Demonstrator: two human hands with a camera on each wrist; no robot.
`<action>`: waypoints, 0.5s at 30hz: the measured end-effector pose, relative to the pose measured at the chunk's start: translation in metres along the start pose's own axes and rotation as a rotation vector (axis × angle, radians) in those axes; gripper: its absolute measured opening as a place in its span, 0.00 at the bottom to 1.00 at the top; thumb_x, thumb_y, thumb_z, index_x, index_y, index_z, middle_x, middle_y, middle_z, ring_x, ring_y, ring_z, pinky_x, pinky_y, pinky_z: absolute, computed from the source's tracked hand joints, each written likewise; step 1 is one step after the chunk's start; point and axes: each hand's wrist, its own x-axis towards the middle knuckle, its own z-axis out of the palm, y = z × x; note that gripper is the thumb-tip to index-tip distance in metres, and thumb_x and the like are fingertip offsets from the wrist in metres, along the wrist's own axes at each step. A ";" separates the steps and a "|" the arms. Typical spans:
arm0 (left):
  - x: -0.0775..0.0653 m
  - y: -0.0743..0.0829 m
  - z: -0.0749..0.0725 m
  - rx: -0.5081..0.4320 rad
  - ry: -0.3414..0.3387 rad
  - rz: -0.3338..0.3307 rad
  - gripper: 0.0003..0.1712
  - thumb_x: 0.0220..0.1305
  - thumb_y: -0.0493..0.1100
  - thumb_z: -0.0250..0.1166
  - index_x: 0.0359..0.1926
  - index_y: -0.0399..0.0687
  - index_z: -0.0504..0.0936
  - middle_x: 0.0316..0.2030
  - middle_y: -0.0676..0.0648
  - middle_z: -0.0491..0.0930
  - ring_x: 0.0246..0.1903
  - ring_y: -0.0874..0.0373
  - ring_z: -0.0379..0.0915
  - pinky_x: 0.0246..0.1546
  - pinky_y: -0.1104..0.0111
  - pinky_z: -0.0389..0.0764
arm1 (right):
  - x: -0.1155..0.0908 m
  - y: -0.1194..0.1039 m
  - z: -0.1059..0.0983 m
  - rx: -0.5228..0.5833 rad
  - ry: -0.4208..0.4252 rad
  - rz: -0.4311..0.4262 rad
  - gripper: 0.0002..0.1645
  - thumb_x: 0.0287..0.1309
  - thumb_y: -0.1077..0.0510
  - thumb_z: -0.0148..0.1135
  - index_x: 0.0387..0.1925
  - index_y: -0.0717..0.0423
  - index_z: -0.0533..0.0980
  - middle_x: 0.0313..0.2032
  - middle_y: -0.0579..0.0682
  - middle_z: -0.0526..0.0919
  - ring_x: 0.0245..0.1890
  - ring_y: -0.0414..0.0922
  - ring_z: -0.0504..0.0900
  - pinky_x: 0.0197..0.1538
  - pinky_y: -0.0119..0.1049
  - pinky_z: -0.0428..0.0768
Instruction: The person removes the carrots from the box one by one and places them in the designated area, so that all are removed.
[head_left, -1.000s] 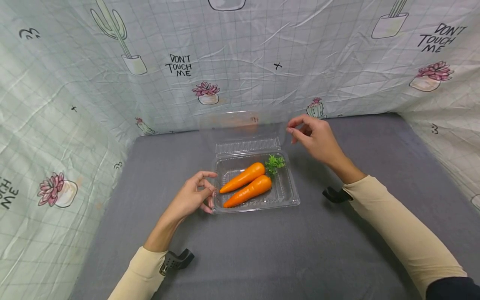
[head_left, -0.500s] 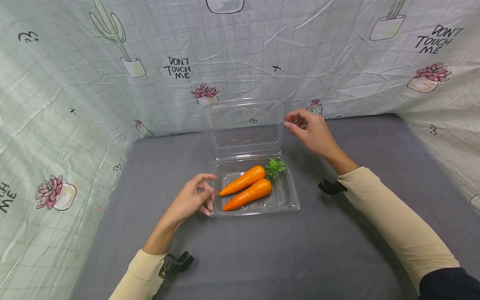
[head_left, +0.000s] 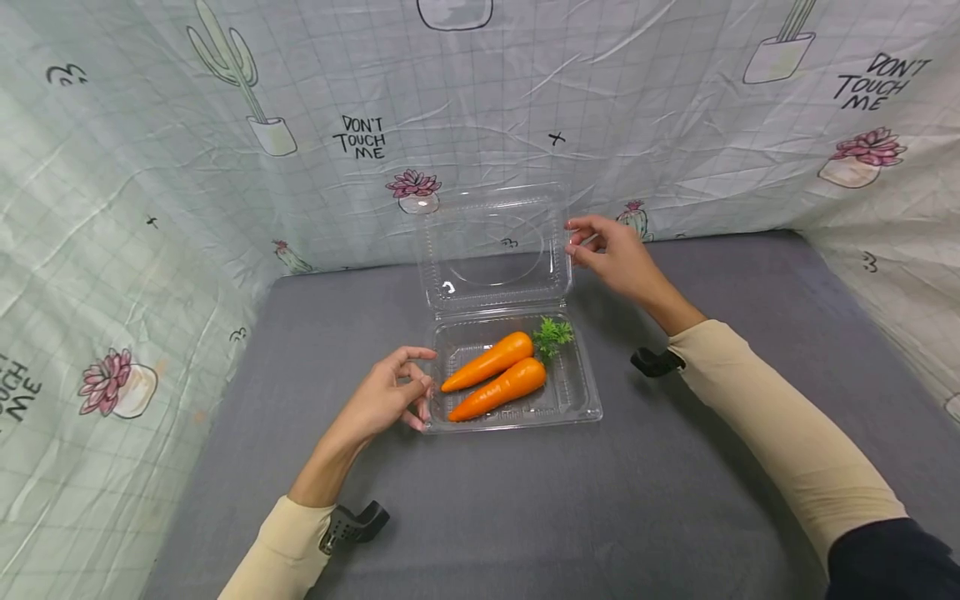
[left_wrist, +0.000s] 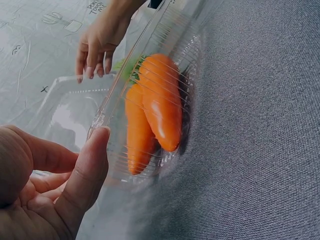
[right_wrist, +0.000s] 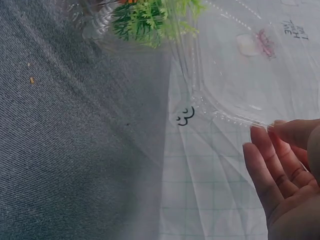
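A clear plastic clamshell container (head_left: 581,408) lies on the grey cloth with its hinge at the far side. Its see-through lid (head_left: 491,229) stands raised behind the tray. Two orange carrots (head_left: 498,390) rest side by side in the tray, with a green leafy sprig (head_left: 552,335) at their thick ends. My left hand (head_left: 386,392) pinches the tray's left rim; in the left wrist view the thumb (left_wrist: 90,172) lies on that rim. At the lid's right edge, my right hand (head_left: 618,257) pinches the plastic between thumb and fingertips, as the right wrist view shows.
A grey cloth (head_left: 510,517) covers the work surface. Pale printed fabric (head_left: 480,100) with cactus drawings hangs behind and along both sides, close behind the raised lid. Black wrist mounts (head_left: 358,523) sit on both forearms.
The lid has swung up from leaning far back to a more upright position. My right hand has moved up and slightly left with it, while the left hand stays at the tray rim.
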 end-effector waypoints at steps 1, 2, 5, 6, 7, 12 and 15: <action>0.000 0.000 0.000 0.000 -0.001 0.001 0.26 0.74 0.32 0.57 0.70 0.39 0.66 0.35 0.33 0.76 0.21 0.49 0.79 0.25 0.44 0.88 | 0.002 0.002 0.000 0.005 -0.008 0.007 0.23 0.69 0.63 0.62 0.64 0.59 0.75 0.44 0.57 0.82 0.39 0.55 0.85 0.40 0.32 0.87; 0.000 0.000 0.000 0.001 -0.002 0.002 0.26 0.74 0.32 0.57 0.70 0.39 0.65 0.35 0.33 0.76 0.21 0.49 0.79 0.25 0.44 0.88 | 0.003 0.003 0.001 0.013 -0.017 0.016 0.24 0.70 0.64 0.62 0.65 0.60 0.74 0.44 0.57 0.82 0.39 0.53 0.85 0.41 0.34 0.88; 0.001 0.000 0.001 -0.002 -0.003 0.001 0.26 0.74 0.32 0.57 0.70 0.39 0.65 0.35 0.33 0.76 0.21 0.49 0.80 0.24 0.46 0.88 | 0.007 0.008 0.003 0.043 -0.039 0.036 0.29 0.69 0.66 0.61 0.69 0.61 0.70 0.45 0.58 0.81 0.37 0.46 0.84 0.45 0.40 0.90; 0.001 0.000 0.001 -0.003 -0.004 0.002 0.26 0.74 0.32 0.57 0.70 0.39 0.65 0.34 0.34 0.76 0.22 0.49 0.80 0.24 0.46 0.88 | 0.007 0.009 0.004 0.050 -0.042 0.041 0.30 0.69 0.66 0.61 0.70 0.61 0.69 0.45 0.58 0.81 0.37 0.44 0.83 0.46 0.41 0.90; 0.001 0.000 0.001 -0.004 -0.003 0.003 0.26 0.74 0.32 0.57 0.70 0.39 0.65 0.34 0.34 0.76 0.22 0.49 0.79 0.24 0.47 0.88 | 0.008 0.010 0.005 0.059 -0.044 0.048 0.31 0.69 0.66 0.61 0.71 0.61 0.68 0.46 0.58 0.81 0.36 0.42 0.83 0.46 0.40 0.90; 0.001 0.000 0.002 -0.005 0.001 0.001 0.26 0.74 0.31 0.57 0.70 0.39 0.65 0.33 0.37 0.76 0.21 0.49 0.80 0.23 0.49 0.89 | 0.008 0.014 0.008 0.090 -0.039 0.060 0.36 0.67 0.67 0.64 0.73 0.57 0.65 0.47 0.58 0.80 0.36 0.42 0.83 0.45 0.32 0.89; 0.001 0.000 0.001 -0.008 0.003 0.001 0.26 0.74 0.31 0.57 0.70 0.38 0.65 0.33 0.37 0.76 0.21 0.49 0.80 0.22 0.49 0.89 | 0.008 0.016 0.009 0.087 -0.035 0.051 0.33 0.65 0.68 0.65 0.70 0.57 0.68 0.48 0.59 0.81 0.37 0.46 0.83 0.42 0.29 0.88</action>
